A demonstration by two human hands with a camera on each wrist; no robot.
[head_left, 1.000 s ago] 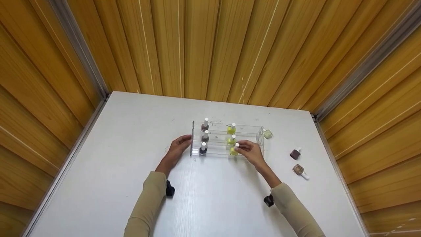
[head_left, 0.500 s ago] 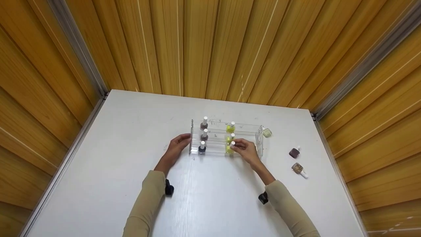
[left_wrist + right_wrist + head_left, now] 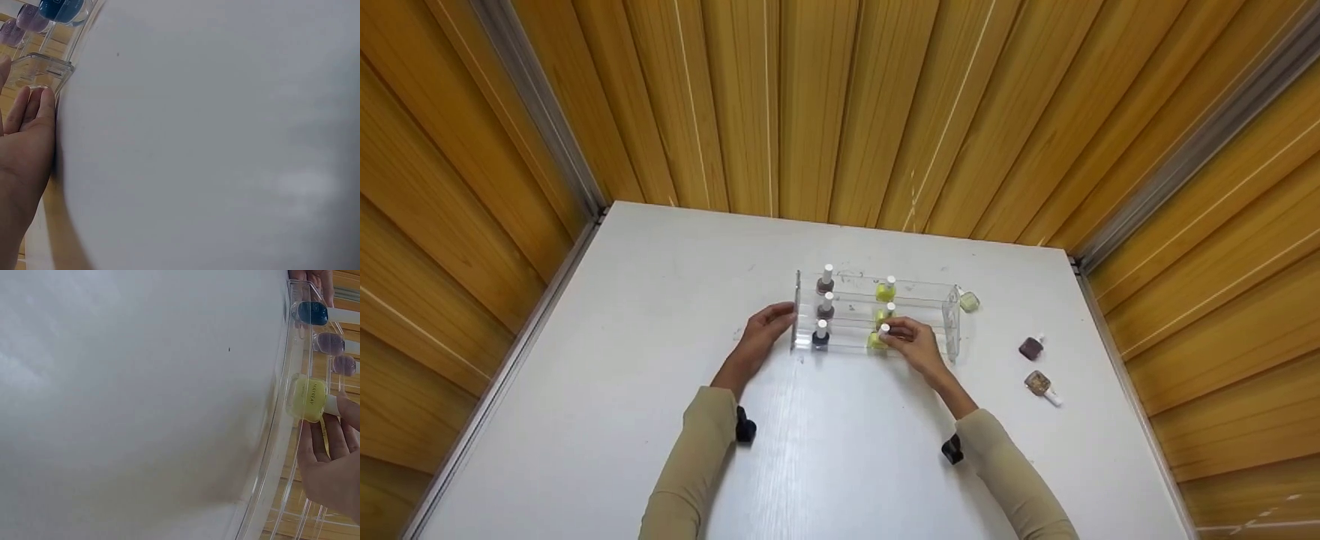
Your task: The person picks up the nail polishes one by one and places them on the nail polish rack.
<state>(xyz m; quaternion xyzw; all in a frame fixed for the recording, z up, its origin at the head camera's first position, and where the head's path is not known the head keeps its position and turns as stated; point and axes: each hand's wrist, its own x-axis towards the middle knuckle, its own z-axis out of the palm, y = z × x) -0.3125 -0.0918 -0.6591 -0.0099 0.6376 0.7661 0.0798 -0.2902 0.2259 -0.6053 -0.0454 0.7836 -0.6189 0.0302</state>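
Note:
A clear acrylic tiered rack [image 3: 952, 322] stands on the white table. My right hand [image 3: 916, 346] pinches the white cap of a yellow nail polish bottle [image 3: 308, 398] on the front tier, its body upright behind the clear front lip. Two more yellow bottles stand behind it on the higher tiers; the middle one is partly hidden by my fingers. At the left end of the rack, my left hand [image 3: 761, 336] rests its extended fingers against the side panel [image 3: 42, 67]. Close by, a dark blue bottle [image 3: 313, 313] occupies the front tier, with two mauve bottles behind.
Right of the rack lie a pale green bottle [image 3: 970, 302], a dark maroon bottle [image 3: 1031, 348] and a glittery brown bottle [image 3: 1038, 383], all on the table. Wood-patterned panels [image 3: 825, 112] enclose the table at the back and sides.
My right hand has slid the front yellow bottle a little leftward along its tier, keeping its pinch on the cap. My left hand stays against the rack's end.

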